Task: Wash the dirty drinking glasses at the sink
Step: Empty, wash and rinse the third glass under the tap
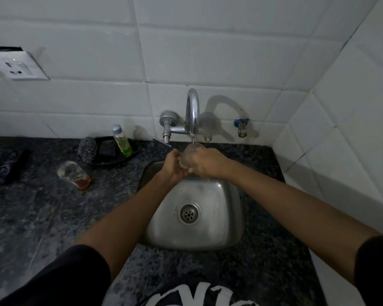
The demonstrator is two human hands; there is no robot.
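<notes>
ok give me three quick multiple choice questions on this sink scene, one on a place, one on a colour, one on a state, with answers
1. Where is the dirty glass?
A. on the counter left of the sink
B. in the sink
C. on the wall

2. What colour is the liquid in the soap bottle?
A. red
B. yellow-green
C. blue

3. The tap is:
A. off
B. running
C. broken off

Answers:
1 A, it stands on the counter.
2 B, it shows through the bottle.
3 B, water falls into the glass both hands hold.
</notes>
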